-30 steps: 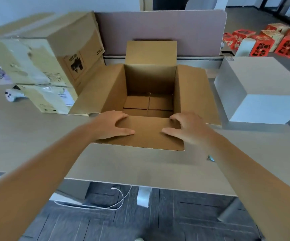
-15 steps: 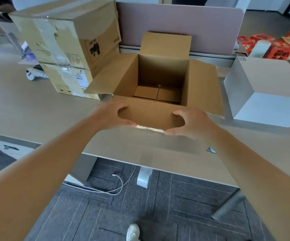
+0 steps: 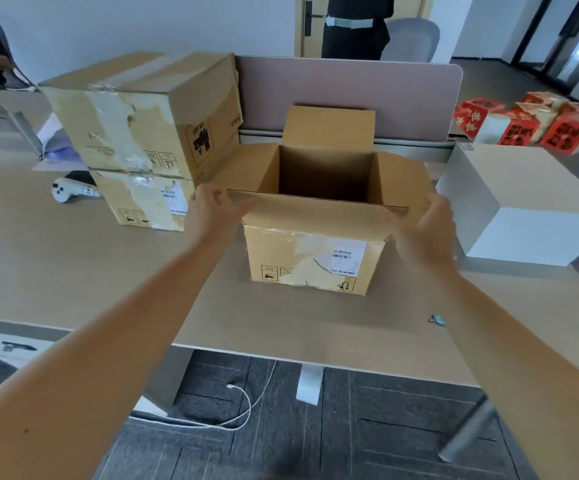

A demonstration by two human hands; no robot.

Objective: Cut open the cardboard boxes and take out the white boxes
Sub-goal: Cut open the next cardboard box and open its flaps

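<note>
1. Since the earlier shots the near flap got lifted up, so now the open cardboard box (image 3: 316, 258) shows its taped front face with the torn label; both hands slid out from the middle of that flap to its two ends; the view also tipped up, so more of the room shows.
2. Left hand (image 3: 212, 211) pinches the left end of the near flap, thumb and fingers curled over the edge; right hand (image 3: 426, 226) is at the right end of the same flap; it's motion-blurred, fingers look loosely spread against the corner, and honestly I can't tell if it's actually gripping.
3. That box sits upright on the desk (image 3: 73, 265), about the middle, all flaps up or out; what I can see of the inside is dark, no contents visible from here.
4. White box (image 3: 523, 209) is out on the desk just right of the open one, close but not touching as far as I can see.
5. Two taped cardboard boxes (image 3: 142, 133) are stacked at the far left, right beside the open box's left flap; a white controller (image 3: 68, 191) lies left of the stack.
6. Red boxes (image 3: 530, 124) are clustered far right behind the white box; a pinkish divider panel (image 3: 350, 88) runs along the far edge; a small blue thing (image 3: 437, 319) lies on the desk near the right forearm; a white cable (image 3: 212, 420) trails on the floor below.
</note>
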